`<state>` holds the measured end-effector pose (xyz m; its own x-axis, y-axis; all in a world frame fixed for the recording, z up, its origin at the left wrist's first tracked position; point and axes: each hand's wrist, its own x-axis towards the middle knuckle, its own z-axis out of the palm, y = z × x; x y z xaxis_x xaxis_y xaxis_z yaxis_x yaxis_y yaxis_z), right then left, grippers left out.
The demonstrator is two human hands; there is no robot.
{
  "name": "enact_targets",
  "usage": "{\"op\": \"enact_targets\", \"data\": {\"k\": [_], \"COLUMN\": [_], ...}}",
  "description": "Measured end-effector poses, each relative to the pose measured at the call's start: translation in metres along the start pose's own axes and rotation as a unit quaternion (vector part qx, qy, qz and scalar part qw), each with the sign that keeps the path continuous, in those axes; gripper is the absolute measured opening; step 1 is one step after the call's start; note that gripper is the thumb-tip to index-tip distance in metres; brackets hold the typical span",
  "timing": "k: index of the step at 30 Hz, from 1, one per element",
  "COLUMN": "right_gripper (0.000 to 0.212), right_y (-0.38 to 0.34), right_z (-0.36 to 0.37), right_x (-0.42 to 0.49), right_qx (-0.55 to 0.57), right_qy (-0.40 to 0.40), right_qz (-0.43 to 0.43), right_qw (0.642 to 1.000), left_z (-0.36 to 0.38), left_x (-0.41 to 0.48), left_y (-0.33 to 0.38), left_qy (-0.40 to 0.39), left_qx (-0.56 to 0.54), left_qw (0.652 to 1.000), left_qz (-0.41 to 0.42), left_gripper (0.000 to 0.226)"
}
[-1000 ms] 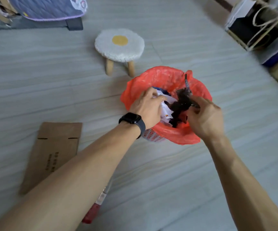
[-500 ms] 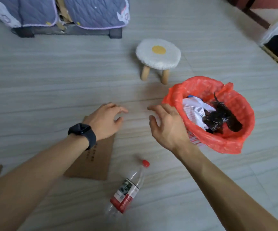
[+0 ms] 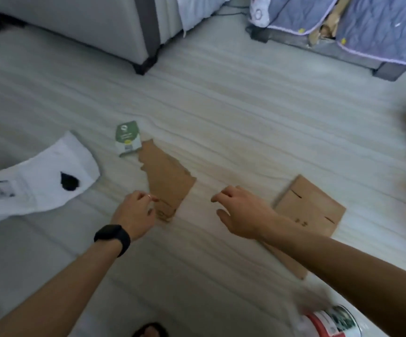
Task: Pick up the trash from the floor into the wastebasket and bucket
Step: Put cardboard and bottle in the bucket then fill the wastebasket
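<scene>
On my feed the left hand (image 3: 136, 215), a black watch (image 3: 113, 238) on its wrist, lies over the lower end of a torn brown cardboard piece (image 3: 169, 181) at the centre of the frame. Its fingers are curled, and I cannot tell whether they grip the piece. The right hand (image 3: 243, 212) hovers just right of it above the floor (image 3: 221, 117), fingers loosely bent, holding nothing. I see a second cardboard sheet (image 3: 311, 205) lying partly under the right forearm. A green-and-white packet (image 3: 127, 138) sits just beside the torn piece's upper tip. A white bag (image 3: 39, 183) lies at the left edge and a bottle (image 3: 333, 322) at lower right.
</scene>
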<state>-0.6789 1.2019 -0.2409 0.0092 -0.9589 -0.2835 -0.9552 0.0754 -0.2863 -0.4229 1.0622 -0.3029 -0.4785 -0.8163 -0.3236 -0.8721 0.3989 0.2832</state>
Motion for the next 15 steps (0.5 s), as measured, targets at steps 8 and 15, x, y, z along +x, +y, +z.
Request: {"op": "enact_targets", "data": {"k": [8, 15], "right_gripper": [0.043, 0.07], "right_y": [-0.102, -0.138], "right_z": [0.04, 0.052], "right_x": [0.124, 0.235], "right_qx": [0.023, 0.008], "right_qy": [-0.049, -0.058], "right_qz": [-0.038, 0.004], "right_qw": [0.998, 0.998], "left_z": [-0.007, -0.013], "left_x": [0.009, 0.068], "left_y": [-0.13, -0.226], "left_qy": [0.103, 0.064], "left_qx": [0.006, -0.053], "left_qw": [0.986, 0.974], "left_qz": [-0.133, -0.211], "left_gripper": [0.054, 0.063]}}
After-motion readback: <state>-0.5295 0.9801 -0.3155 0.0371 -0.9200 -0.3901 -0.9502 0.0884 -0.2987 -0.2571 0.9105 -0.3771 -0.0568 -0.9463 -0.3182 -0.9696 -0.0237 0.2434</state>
